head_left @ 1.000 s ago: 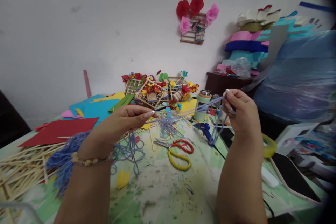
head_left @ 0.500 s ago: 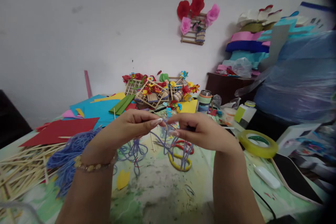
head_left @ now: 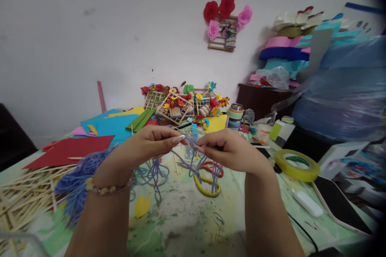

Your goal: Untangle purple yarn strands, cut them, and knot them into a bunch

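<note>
My left hand [head_left: 147, 144] and my right hand [head_left: 229, 148] meet over the middle of the table, fingertips almost touching. Both pinch the same strands of blue-purple yarn [head_left: 193, 158], which loop down between them and hang under my right hand. More of that yarn lies in a loose pile [head_left: 78, 180] by my left wrist, which wears a bead bracelet. Under the hanging loops lie scissors [head_left: 208, 178] with red and yellow handles.
A heap of wooden sticks [head_left: 27, 196] covers the table's left. Coloured paper sheets [head_left: 72, 146] and lattice frames with paper flowers [head_left: 177, 102] sit at the back. A yellow tape roll [head_left: 297, 164], a glue bottle [head_left: 282, 128] and a cup [head_left: 235, 116] stand to the right.
My right hand has come in from up on the right to meet my left hand, bringing the yarn with it. In the last half second both hands barely moved.
</note>
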Tool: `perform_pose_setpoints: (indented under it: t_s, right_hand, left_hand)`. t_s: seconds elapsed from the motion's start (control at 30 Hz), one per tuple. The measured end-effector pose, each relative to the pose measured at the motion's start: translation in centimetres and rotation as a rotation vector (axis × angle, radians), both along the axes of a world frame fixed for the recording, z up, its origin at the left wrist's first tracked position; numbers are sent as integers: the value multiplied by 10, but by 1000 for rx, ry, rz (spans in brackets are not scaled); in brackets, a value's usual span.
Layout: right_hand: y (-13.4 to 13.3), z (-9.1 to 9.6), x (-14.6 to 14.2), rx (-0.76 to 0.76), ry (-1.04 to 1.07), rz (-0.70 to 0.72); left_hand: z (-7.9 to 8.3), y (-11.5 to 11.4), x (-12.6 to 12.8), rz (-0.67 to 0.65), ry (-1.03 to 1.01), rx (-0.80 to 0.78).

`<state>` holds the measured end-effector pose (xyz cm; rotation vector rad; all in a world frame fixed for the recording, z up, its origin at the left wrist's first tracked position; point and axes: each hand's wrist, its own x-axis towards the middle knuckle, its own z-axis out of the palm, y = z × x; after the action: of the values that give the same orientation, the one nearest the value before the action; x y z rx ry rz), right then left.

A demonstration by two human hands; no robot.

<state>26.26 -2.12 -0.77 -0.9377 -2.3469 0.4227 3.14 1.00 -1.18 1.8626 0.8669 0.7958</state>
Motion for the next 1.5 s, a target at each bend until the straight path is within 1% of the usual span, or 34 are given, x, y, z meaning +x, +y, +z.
perform_pose_setpoints:
  t_s: [0.2, 0.3, 0.5, 0.7, 0.83, 0.93, 1.1, 1.2, 1.27, 1.33, 1.4, 1.43, 1.47, 1.5]
  right_hand:
    - [7, -3, 8, -39, 16, 1]
    - [7, -3, 8, -46, 41, 1]
    - [5, -4, -5, -79, 14, -24]
    - [3, -5, -15, -62, -55, 18]
    - [3, -4, -12, -43, -53, 11]
    - [4, -3, -5, -37, -30, -2]
    - [9, -3, 11, -86, -26, -36]
    - [15, -5, 26, -143, 18, -96]
    - [20, -7, 40, -165, 71, -161]
    - [25, -9, 59, -130, 154, -248]
    - [30, -13, 80, -49, 294, -377]
    - [31, -16, 90, -14, 375, -442]
    - [32, -18, 100, 11, 454, -501]
    - [33, -20, 108, 25, 520, -546]
  left_hand:
    - [-1, 1, -4, 25, -1, 17]
    - [-1, 1, -4, 42, 5, 20]
    - [1, 2, -3, -8, 27, 15]
    - [0, 4, -3, -47, 33, 32]
    - [0, 4, -4, -12, 17, 33]
    - [2, 3, -6, 50, -2, 46]
    - [3, 11, -18, 134, -37, 81]
    - [2, 20, -31, 206, -56, 81]
    - [0, 28, -41, 287, -72, 68]
    - [-3, 37, -51, 410, -84, 57]
    - [-7, 45, -59, 549, -57, 70]
    - [-9, 48, -62, 589, -30, 76]
    - [-11, 51, -64, 591, 6, 71]
    - [-12, 53, -65, 558, 44, 55]
